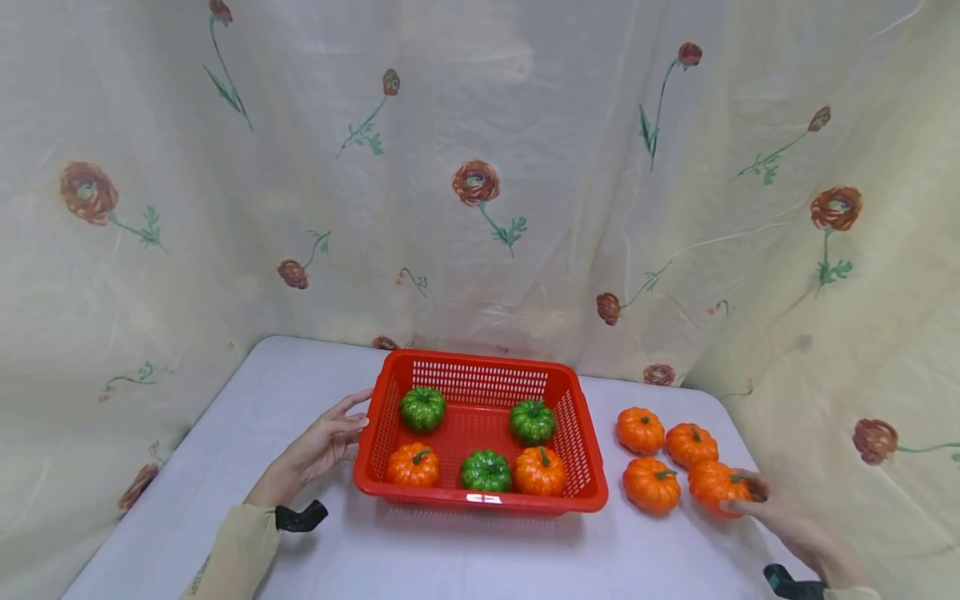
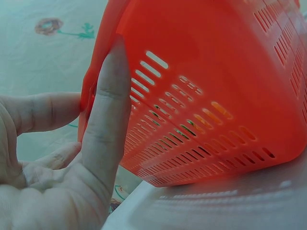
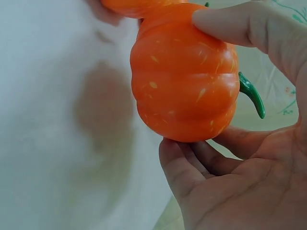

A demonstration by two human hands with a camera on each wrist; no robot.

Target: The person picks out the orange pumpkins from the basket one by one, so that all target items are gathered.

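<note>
The red basket (image 1: pixel 465 423) looks smooth, glossy plastic; the orange pumpkins (image 1: pixel 651 487), green pumpkins (image 1: pixel 486 473) shiny, ribbed; the surface (image 1: pixel 450 562) matt; the flowered curtain (image 1: pixel 555 208) creased, faintly shiny.

Showing even, soft brightness in head view; glinting white along rim of red basket (image 1: pixel 480 500). Looking dimmer, blue-green tinted in left wrist view, blurring flowered curtain (image 2: pixel 48 67). Casting soft shadow beside orange pumpkin (image 3: pixel 184 86) in right wrist view.
</note>
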